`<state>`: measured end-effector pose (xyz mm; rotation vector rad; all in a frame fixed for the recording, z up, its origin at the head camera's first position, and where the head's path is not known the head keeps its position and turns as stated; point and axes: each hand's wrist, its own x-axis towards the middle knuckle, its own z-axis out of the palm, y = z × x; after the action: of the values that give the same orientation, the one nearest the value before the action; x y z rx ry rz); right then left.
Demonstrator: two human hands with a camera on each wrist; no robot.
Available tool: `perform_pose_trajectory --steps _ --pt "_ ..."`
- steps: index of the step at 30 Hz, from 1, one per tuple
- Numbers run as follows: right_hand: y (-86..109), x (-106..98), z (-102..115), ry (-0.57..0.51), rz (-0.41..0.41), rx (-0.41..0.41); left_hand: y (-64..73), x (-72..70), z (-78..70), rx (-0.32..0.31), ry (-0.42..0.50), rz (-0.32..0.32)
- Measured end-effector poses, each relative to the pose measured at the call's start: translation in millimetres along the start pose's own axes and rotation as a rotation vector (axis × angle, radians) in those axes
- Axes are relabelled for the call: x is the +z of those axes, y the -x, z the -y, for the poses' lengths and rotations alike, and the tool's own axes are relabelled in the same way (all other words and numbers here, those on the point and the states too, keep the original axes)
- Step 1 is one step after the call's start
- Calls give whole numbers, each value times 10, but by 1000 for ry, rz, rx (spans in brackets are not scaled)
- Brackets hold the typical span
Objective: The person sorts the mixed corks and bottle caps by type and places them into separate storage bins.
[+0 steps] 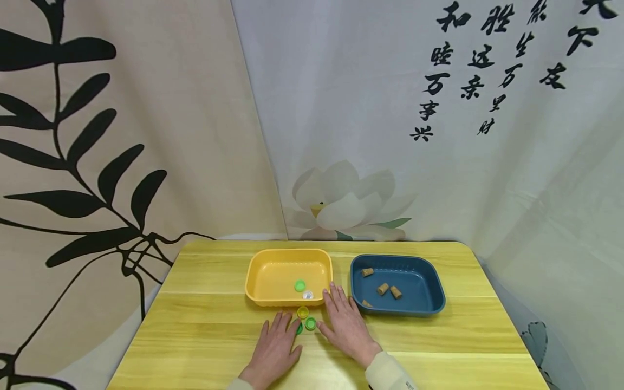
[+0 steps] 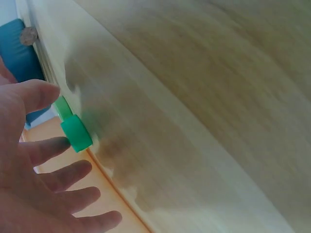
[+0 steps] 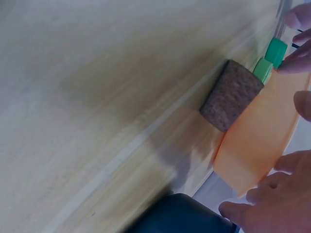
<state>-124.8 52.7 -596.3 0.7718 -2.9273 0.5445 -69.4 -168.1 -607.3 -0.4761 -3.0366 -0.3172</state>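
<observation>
My left hand (image 1: 274, 346) lies low over the table with its fingers spread. Its index fingertip meets a dark green bottle cap (image 2: 76, 133). Beside that cap are a lighter green cap (image 1: 310, 324) and a yellow cap (image 1: 303, 312), in front of the yellow tray. My right hand (image 1: 348, 330) stretches over the gap between the two trays, fingers extended and holding nothing. A cork (image 3: 232, 95) on the table shows in the right wrist view; the right hand seems to hide it in the head view.
The yellow tray (image 1: 288, 253) holds a green cap (image 1: 299, 285) and a clear, whitish cap (image 1: 308, 295). To its right, several corks lie in the blue tray (image 1: 419, 271). Both trays stand on the wooden table (image 1: 195, 325), with hanging cloth behind.
</observation>
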Motion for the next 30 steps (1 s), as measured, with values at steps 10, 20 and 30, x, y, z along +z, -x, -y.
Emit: perform_pose_trajectory --steps 10,20,30 --pt "-4 -2 -12 -13 4 3 36 -48 105 -19 59 -10" --pt "2 -7 -10 -16 2 6 81 -62 158 12 45 19" --pt "8 0 -7 -25 11 7 95 -21 171 95 -8 -114"
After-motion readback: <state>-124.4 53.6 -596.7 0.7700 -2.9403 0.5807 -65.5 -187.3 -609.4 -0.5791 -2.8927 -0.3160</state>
